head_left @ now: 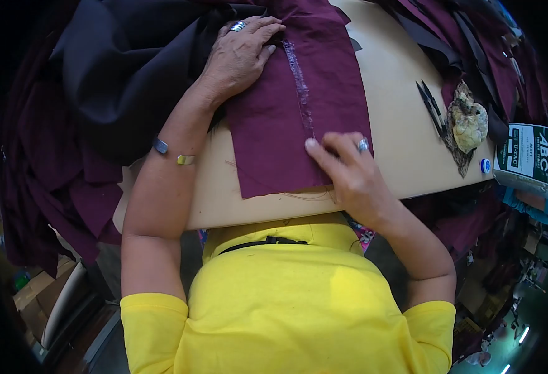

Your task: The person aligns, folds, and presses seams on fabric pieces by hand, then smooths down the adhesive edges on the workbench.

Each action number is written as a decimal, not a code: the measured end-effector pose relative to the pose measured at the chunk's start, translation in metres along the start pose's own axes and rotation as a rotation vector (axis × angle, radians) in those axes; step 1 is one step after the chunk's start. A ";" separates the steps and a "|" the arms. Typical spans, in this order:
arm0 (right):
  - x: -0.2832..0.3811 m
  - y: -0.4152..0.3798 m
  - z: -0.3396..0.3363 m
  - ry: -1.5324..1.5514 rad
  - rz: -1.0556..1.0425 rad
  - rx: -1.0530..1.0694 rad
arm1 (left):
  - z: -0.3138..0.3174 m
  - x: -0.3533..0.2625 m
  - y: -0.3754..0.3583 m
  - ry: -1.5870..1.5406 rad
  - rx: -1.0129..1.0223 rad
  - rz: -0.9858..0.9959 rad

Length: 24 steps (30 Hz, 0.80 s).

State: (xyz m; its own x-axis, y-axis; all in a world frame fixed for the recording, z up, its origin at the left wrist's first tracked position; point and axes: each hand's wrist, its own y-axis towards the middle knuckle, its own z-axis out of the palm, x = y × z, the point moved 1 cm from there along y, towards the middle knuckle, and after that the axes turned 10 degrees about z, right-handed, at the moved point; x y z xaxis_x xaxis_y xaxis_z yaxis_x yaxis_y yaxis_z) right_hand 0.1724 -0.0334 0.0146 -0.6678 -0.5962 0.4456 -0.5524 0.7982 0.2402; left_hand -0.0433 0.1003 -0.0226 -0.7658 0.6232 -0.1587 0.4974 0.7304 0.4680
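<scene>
A maroon piece of cloth (pixel 261 143) lies spread on the pale tabletop. A whitish, fuzzy-looking streak (pixel 299 81) runs down its middle. My left hand (pixel 239 56), with a ring on one finger, rests fairly flat on the cloth beside the top of the streak. At the streak's lower end is my right hand (pixel 348 168), also wearing a ring. Its fingers are curled towards the thumb in a pinch over the cloth. Whatever the pinch holds, if anything, is too small or hidden to make out.
Dark fabric (pixel 124 81) is heaped at the left, with maroon cloth hanging below. On the right of the tabletop (pixel 405 137) lie black snips (pixel 433 106), a crumpled yellowish lump (pixel 469 124) and a small blue-and-white cap (pixel 486 166). A green-and-white box (pixel 526 156) stands beyond.
</scene>
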 end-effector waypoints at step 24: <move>-0.185 -0.239 0.027 -0.576 0.833 -0.014 | -0.008 0.005 0.000 0.012 0.041 0.049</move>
State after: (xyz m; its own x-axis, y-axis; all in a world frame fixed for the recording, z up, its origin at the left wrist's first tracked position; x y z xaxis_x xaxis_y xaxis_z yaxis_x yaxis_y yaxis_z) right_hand 0.4148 -0.1161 -0.1492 -0.9792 0.2030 -0.0067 0.2023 0.9778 0.0545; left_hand -0.0505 0.1013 -0.0166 -0.7447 0.6554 -0.1263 0.5505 0.7101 0.4389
